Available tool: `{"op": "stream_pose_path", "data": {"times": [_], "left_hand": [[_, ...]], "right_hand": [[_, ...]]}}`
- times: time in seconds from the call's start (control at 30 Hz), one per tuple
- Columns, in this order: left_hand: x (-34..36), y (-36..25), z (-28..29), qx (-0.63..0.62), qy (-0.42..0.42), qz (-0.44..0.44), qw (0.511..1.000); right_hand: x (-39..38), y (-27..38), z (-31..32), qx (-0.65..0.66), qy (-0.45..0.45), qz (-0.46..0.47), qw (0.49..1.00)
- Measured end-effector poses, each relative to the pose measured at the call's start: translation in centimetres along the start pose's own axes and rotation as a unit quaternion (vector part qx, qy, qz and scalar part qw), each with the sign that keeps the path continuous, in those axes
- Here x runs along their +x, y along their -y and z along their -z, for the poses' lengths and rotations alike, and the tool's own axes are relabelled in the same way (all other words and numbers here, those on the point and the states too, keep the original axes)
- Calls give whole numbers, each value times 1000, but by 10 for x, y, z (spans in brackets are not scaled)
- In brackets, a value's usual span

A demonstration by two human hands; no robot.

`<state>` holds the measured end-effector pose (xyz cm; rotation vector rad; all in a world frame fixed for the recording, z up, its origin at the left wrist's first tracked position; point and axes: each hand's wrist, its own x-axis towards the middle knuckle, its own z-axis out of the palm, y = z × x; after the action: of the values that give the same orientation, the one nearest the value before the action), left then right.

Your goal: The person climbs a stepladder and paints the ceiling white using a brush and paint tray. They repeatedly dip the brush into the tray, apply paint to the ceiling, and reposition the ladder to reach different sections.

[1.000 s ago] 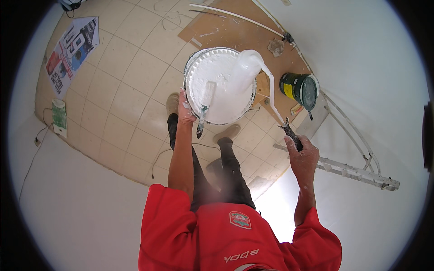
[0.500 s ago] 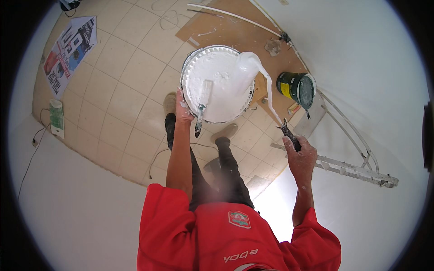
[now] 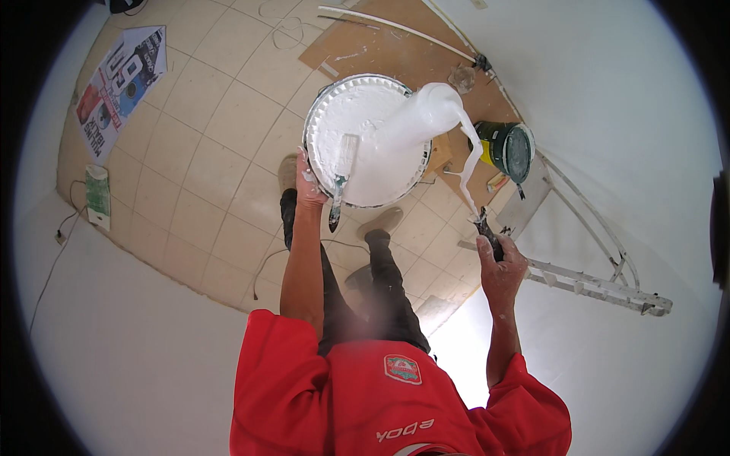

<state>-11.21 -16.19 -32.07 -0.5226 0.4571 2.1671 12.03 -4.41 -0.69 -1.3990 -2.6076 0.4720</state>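
Observation:
A round paint bucket full of white paint is held up in front of me, with my left hand gripping its near left side. Across its near rim lies a paintbrush; the bristle end is white with paint and the dark handle sticks out toward me. My right hand is closed round the dark handle of a paint roller. Thick white paint coats the roller's sleeve and bent frame. The roller tilts over the bucket's far right side, its outer end beyond the rim.
A dark bucket with a yellow label stands right, on brown board. Beside it a metal ladder leans near the white wall. A printed poster and a green-and-white flat tool lie left on the tiles; cables run over the floor.
The roller has shifted right and a little away from me, so more of it extends past the bucket's rim. My left hand and the bucket have hardly moved.

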Motion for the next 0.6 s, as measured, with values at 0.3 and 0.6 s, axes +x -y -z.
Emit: {"op": "stream_pose_path", "data": {"times": [0.3, 0.6], "left_hand": [[-11, 4, -11, 2, 3, 9, 1000], [-10, 7, -9, -4, 22, 20, 1000]], "right_hand": [[15, 1, -24, 6, -5, 19, 1000], [14, -2, -26, 0, 4, 26, 1000]]}}
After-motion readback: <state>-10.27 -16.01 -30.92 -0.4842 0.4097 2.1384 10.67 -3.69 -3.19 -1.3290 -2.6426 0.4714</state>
